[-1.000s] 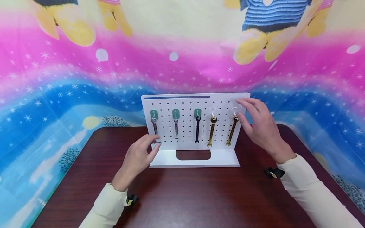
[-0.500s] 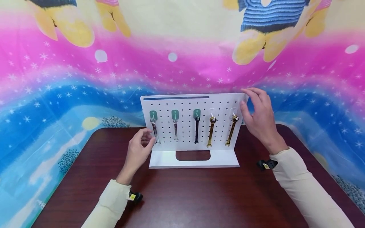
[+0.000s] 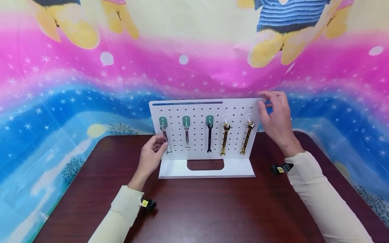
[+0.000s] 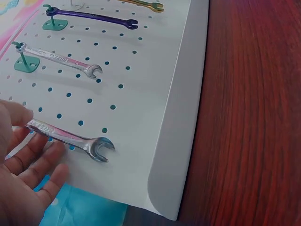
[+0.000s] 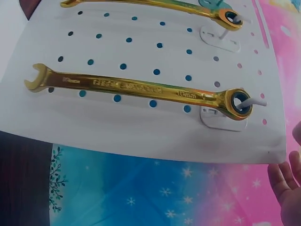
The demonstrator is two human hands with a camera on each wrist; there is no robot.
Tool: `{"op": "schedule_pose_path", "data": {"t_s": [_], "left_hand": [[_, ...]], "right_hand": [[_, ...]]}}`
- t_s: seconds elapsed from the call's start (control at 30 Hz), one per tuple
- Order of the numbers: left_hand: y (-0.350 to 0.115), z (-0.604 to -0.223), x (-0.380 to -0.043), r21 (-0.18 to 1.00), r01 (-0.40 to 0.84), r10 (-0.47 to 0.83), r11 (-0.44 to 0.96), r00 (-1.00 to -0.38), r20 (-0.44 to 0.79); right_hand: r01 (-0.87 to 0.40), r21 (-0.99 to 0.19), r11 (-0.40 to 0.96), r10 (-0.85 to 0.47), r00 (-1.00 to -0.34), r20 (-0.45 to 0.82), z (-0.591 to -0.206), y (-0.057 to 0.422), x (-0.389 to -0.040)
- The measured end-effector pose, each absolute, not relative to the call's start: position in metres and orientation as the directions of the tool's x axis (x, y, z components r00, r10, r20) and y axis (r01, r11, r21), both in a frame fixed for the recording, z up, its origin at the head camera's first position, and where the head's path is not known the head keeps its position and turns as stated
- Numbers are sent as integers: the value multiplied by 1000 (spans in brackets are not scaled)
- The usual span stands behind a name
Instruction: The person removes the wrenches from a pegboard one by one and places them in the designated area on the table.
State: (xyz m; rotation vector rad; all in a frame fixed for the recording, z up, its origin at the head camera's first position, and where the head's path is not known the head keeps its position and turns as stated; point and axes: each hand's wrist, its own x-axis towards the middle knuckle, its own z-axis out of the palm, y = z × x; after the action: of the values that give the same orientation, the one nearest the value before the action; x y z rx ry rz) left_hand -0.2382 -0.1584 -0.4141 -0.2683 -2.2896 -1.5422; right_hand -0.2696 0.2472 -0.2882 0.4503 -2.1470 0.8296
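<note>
A white pegboard stand (image 3: 197, 150) holds several hanging combination wrenches. My left hand (image 3: 151, 152) is at its left edge, the thumb and index finger at either side of the left silver wrench (image 4: 77, 140), seemingly pinching its shaft; the other fingers spread loosely beside it. The wrench's open end shows, while the hand covers its upper part in the left wrist view. My right hand (image 3: 277, 118) reaches round the top right corner, thumb toward the front and fingers relaxed near the edge. Closest to that hand hangs a gold wrench (image 5: 136, 89).
A smaller silver wrench (image 3: 187, 137), a dark wrench (image 3: 209, 138) and another gold wrench (image 3: 225, 140) hang between the hands on green or clear hooks. Beneath the stand is a dark red-brown table (image 3: 209, 206). A colourful printed cloth (image 3: 194, 57) covers the wall behind.
My left hand has moved from the silver wrench's lower end up along its shaft. My right hand has shifted from in front of the right hook out to the board's top corner.
</note>
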Motion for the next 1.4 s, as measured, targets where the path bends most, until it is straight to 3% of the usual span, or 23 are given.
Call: {"op": "schedule_pose_path", "data": {"t_s": [0.17,0.97,1.4], "left_hand": [[-160,-414,-240,860,347,-63,374,-916,397],[-164,-404,-229,926,299,-8,230,-951,309],[-169,-403,-222,913,371,102,173,-928,358]], "right_hand": [[-528,-448,721,-31,-671,741,-287,248,-276],[-531,-490,691,-15,-689,725,-292,257,-283],[-517,-507,690,-8,-705,709,-292,256,-281]]}}
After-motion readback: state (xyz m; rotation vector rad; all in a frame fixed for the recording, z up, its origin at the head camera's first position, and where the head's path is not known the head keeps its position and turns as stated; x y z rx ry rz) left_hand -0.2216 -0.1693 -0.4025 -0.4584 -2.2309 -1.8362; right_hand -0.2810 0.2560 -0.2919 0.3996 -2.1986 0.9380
